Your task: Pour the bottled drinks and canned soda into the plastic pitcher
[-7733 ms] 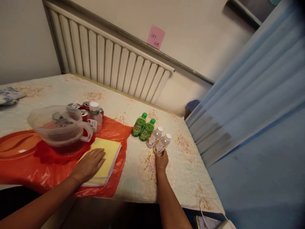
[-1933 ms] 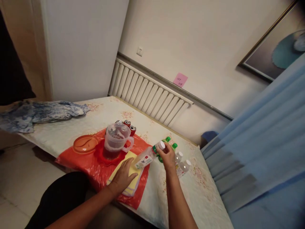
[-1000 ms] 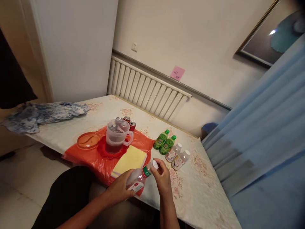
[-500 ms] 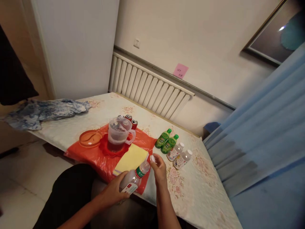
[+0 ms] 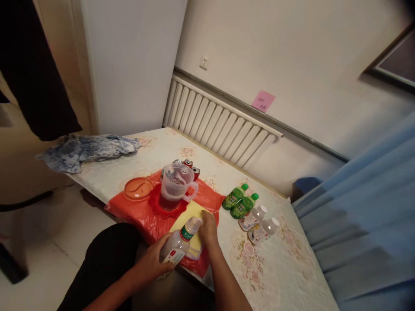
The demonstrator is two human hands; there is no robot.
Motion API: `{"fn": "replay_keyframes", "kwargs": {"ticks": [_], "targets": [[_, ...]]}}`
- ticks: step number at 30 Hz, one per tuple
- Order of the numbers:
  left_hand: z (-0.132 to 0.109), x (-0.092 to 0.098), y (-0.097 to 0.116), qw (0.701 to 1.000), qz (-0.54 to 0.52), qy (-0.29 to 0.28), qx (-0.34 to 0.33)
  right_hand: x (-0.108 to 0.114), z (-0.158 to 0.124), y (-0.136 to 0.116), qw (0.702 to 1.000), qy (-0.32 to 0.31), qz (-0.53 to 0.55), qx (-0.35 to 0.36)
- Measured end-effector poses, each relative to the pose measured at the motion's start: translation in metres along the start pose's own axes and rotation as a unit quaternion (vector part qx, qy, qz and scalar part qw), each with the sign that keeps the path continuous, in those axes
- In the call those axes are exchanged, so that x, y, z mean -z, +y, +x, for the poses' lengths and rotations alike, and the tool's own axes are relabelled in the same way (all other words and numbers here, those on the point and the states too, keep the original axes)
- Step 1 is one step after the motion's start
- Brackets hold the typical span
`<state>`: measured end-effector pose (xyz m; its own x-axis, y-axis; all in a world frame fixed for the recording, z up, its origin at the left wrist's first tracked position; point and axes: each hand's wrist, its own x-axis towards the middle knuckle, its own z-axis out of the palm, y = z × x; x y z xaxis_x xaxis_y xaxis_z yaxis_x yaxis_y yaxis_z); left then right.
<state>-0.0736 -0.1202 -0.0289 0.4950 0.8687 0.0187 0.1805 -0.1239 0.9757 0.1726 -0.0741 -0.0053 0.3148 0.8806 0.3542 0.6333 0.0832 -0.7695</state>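
Note:
My left hand is wrapped around a clear plastic bottle with a green band and a white-and-red label, tilted toward the upper right. My right hand is closed beside the bottle's mouth, its fingers bent. The white bottle cap seen in it half a second ago is mostly hidden by the fingers. Below lies a yellow folded cloth or pad, partly covered by the hands. Beyond it, a clear plastic pitcher with dark liquid stands in a red scalloped dish. An orange round lid lies left of the pitcher.
Red plastic sheeting lies under these things. Several cans stand behind the pitcher. To the right are two green bottles and two white-capped bottles. Crumpled blue patterned cloth rests at the table's left end. A blue curtain hangs at right.
My right hand has moved in against the bottle's mouth, and the cap has gone out of clear sight. My left hand still grips the bottle. The camera has turned slightly left.

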Motion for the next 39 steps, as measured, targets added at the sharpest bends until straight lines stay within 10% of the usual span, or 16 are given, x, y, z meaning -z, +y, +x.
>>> {"fn": "replay_keyframes", "kwargs": {"ticks": [14,22,29,39], "targets": [[-0.005,0.018,-0.008,1.0,-0.007,0.019,0.024,-0.036,0.084,-0.087,0.969,-0.068,0.237,-0.027],[-0.01,0.039,-0.021,0.996,-0.07,0.049,0.019,-0.059,0.086,-0.106,0.954,0.027,0.286,-0.081],[0.005,0.074,0.0,0.976,-0.19,0.111,0.005,-0.009,0.108,-0.132,0.942,0.101,0.312,-0.072],[0.098,0.093,0.037,0.968,-0.181,0.151,-0.08,0.087,0.108,-0.149,0.944,0.15,0.279,-0.091]]}}
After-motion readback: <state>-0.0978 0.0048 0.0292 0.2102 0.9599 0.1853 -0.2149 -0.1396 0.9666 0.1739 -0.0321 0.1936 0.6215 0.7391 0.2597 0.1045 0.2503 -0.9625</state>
